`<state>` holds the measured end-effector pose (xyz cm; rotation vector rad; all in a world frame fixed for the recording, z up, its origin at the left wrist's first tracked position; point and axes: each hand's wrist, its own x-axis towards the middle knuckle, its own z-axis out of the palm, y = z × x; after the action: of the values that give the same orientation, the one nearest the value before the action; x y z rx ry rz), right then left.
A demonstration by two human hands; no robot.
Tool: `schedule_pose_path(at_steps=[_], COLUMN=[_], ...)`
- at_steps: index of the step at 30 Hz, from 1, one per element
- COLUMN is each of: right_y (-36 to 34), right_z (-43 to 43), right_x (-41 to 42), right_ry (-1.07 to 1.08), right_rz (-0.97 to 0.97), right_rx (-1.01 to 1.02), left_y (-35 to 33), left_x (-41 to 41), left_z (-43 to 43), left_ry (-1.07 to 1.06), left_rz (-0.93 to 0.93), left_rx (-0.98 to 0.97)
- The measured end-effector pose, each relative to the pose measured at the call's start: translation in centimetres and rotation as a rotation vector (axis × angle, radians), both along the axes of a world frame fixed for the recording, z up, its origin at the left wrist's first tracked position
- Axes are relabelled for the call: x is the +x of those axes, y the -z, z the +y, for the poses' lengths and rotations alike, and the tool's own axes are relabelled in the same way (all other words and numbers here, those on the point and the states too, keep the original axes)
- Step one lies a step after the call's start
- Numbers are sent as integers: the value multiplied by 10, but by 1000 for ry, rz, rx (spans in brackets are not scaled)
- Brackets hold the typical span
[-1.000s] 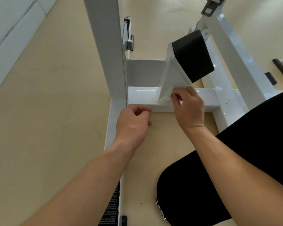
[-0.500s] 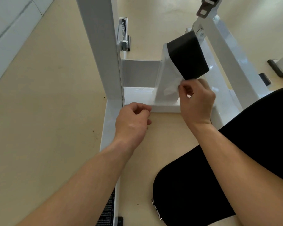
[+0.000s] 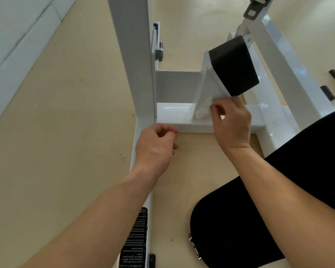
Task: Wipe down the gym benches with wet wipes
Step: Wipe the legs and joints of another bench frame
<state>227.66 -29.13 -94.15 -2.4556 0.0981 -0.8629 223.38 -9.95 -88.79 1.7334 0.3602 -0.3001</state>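
A white metal bench frame (image 3: 174,113) stands on the beige floor, with a tall upright post (image 3: 132,55) and a low crossbar. A slanted white support bracket (image 3: 205,89) rises from the crossbar to a small black pad (image 3: 233,66). My right hand (image 3: 231,126) pinches a crumpled white wet wipe (image 3: 202,110) against the lower part of that bracket. My left hand (image 3: 155,147) hovers over the frame's corner with its fingers curled, holding nothing. The large black bench seat (image 3: 230,225) fills the lower right, partly under my right forearm.
A second white slanted beam (image 3: 290,70) runs up on the right. A black warning label (image 3: 136,238) sits on the frame's floor rail. A pale wall (image 3: 14,35) borders the floor at the left. Dark rubber feet (image 3: 327,92) lie at the far right.
My right hand moved the wipe up the bracket, then back down a little toward the crossbar. My left hand has stayed curled by the frame corner.
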Motion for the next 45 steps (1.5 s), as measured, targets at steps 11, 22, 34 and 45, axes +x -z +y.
schedule_pose_path(at_steps=[11, 22, 34, 45], right_y=[34, 62, 50, 47], right_z=[1, 43, 7, 8], right_x=[-8, -3, -8, -16], right_ry=[-15, -193, -192, 7], right_rz=[225, 174, 240, 200], right_rx=[-245, -367, -486, -212], left_y=[-4, -1, 8, 12], left_x=[-4, -3, -7, -9], left_z=[13, 32, 33, 38], left_ry=[-39, -95, -71, -64], left_rz=[-67, -59, -30, -29], left_rx=[-24, 17, 7, 3])
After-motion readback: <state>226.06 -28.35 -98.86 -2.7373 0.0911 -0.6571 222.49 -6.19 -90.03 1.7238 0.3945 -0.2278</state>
